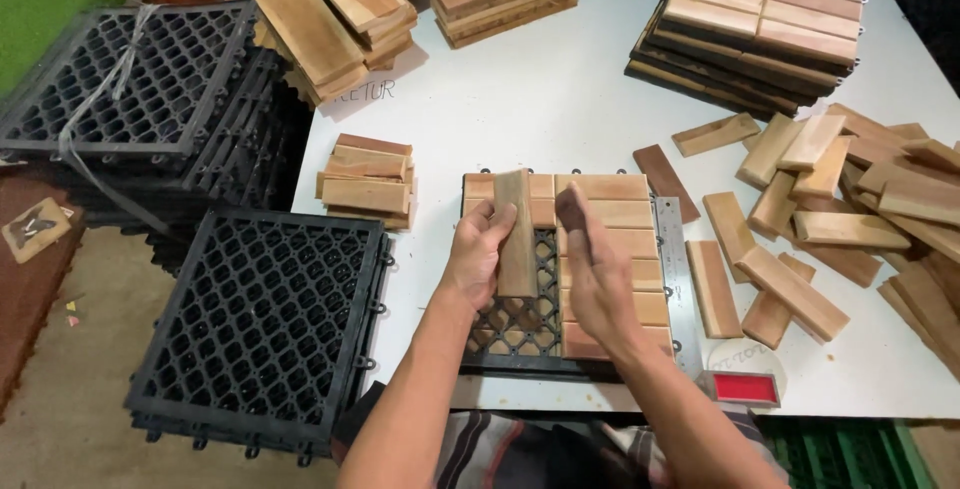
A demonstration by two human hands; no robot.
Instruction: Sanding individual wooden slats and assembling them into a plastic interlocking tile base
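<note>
1. Your left hand grips a short wooden slat, fingers curled shut around its left edge; the slat stands upright, lengthwise away from you, smooth-planed and pale tan with a fine straight grain.
2. Your right hand lies flat and open just beside the slat's right edge, fingers straight and together, holding nothing.
3. The slat hovers above the part-filled tile on the white table: a square black plastic grid, its right column and top row already covered with rectangular slats, its lower left still bare lattice.
4. A steel ruler lies along the tile's right side, touching it, with a red-ended block at its near end.
5. A small neat stack of slats sits left of the tile, well apart from it.
6. To the right, loose slats sprawl in a rough heap, some darker and reddish.
7. At the far edge, finished tiles are stacked, next to bundles of longer boards.
8. On the floor at your left, black grid bases with honeycomb openings stand in stacks.
</note>
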